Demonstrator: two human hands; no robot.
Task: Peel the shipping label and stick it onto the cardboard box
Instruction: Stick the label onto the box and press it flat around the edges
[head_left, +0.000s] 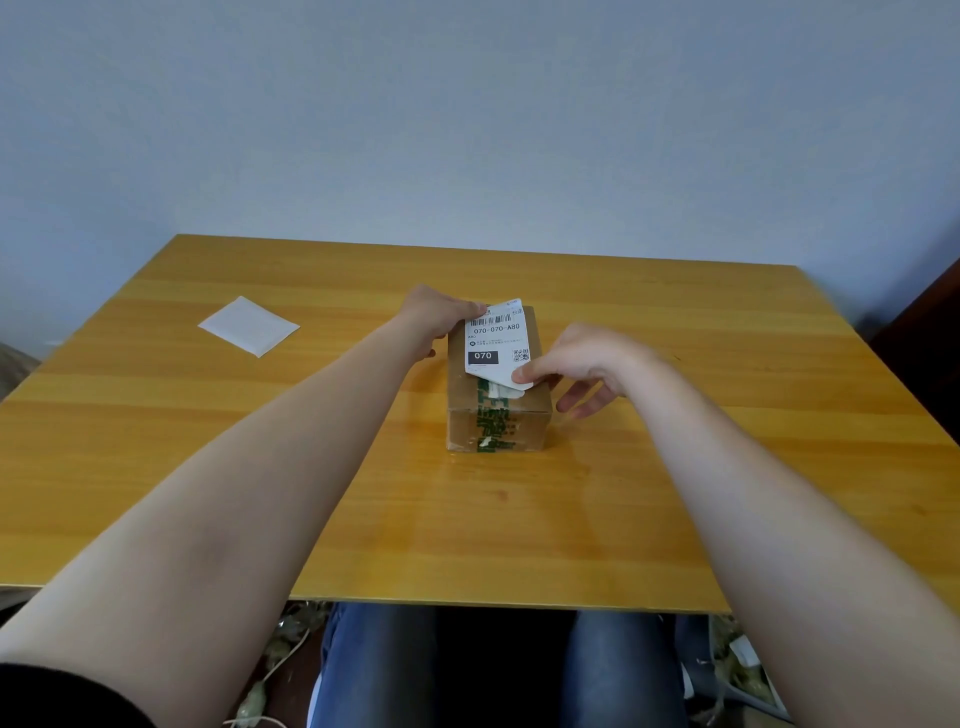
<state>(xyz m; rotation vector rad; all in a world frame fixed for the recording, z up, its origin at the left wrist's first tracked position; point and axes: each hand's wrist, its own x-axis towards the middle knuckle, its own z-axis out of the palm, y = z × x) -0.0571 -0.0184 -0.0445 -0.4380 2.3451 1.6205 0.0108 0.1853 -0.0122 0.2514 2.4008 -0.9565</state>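
Observation:
A small brown cardboard box (524, 421) with green printed tape stands in the middle of the wooden table. A white shipping label (496, 340) with a barcode and "070-070-A80" lies over the box's top, its near right corner jutting past the tape. My left hand (434, 314) pinches the label's far left corner. My right hand (587, 366) pinches the near right corner between thumb and forefinger, the other fingers spread beside the box.
A white backing sheet (248, 326) lies flat on the table at the far left. The table (675, 493) ends close to my lap at the front; a dark piece of furniture (924, 332) stands at the right.

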